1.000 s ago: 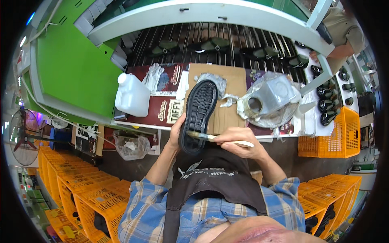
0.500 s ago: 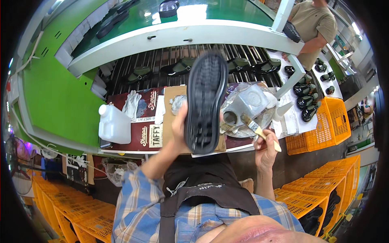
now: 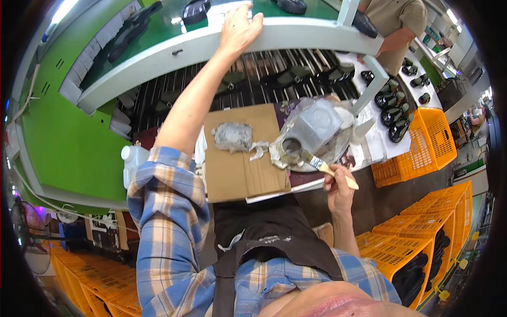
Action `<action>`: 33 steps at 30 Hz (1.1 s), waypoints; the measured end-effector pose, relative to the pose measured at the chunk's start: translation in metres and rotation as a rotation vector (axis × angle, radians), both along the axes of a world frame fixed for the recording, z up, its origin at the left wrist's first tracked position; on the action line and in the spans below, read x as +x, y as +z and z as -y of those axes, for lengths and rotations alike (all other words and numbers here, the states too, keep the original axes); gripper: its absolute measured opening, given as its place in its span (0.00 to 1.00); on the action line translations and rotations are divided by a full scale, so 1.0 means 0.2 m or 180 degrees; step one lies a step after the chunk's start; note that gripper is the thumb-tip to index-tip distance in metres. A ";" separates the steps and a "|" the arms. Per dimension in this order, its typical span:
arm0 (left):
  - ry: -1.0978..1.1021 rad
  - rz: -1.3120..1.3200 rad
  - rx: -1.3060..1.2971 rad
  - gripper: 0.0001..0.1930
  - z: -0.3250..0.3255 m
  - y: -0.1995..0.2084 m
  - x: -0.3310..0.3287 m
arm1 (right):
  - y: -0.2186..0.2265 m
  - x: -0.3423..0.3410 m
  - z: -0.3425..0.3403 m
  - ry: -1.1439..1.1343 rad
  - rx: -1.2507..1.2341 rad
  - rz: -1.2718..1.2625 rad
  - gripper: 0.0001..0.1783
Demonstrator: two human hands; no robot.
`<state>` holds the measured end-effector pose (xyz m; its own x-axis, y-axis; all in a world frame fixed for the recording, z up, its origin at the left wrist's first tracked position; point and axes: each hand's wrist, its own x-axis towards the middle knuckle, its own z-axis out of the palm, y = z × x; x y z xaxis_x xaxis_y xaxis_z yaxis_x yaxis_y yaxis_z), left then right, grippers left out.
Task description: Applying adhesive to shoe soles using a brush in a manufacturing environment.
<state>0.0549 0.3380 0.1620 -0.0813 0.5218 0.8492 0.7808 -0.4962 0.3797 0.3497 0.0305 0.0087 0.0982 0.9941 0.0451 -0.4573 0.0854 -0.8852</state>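
Note:
My left hand [image 3: 240, 30] reaches across the pale metal rail [image 3: 301, 34] at the edge of the green belt. Its thumb stands apart from the fingers and nothing shows in it. Dark shoe soles lie on the belt: one sole [image 3: 196, 11] left of this hand, another sole [image 3: 292, 6] to its right. In my right hand [image 3: 339, 190] is a paintbrush [image 3: 326, 168] with a pale wooden handle, gripped near the handle's end. The brush's bristles point at the dark mouth of a tilted translucent plastic jug [image 3: 319, 127], which rests in crumpled plastic.
A cardboard sheet [image 3: 237, 177] bears a grey, smeared pad [image 3: 233, 136]. Dark shoes [image 3: 288, 76] sit on rollers behind. A white jug [image 3: 134, 162] stands left. Orange crates [image 3: 417, 150] are at the right. A co-worker [image 3: 393, 31] stands beyond the rail.
The black sole has left my left hand, which has moved from above the table up over the rail to the belt. My right hand keeps the paintbrush by the jug's mouth.

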 end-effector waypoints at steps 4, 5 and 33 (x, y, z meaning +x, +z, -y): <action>0.0408 -0.1195 -0.0357 0.25 0.33 -0.02 -0.16 | 0.00 0.01 -0.01 0.0187 0.0068 0.0277 0.18; 0.0679 -0.1356 0.0043 0.25 0.37 -0.09 -0.28 | 0.01 -0.01 -0.03 0.0249 0.0129 0.0468 0.19; 0.1492 -0.1333 -0.0777 0.48 0.53 -0.20 -0.40 | 0.03 -0.20 -0.42 0.0327 0.0508 0.3417 0.11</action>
<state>-0.0259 0.2313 0.1220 -0.0356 0.6926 0.7205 0.9984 -0.0073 0.0564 0.3090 0.1137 0.0147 -0.1525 0.9705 0.1869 0.5359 0.2401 -0.8094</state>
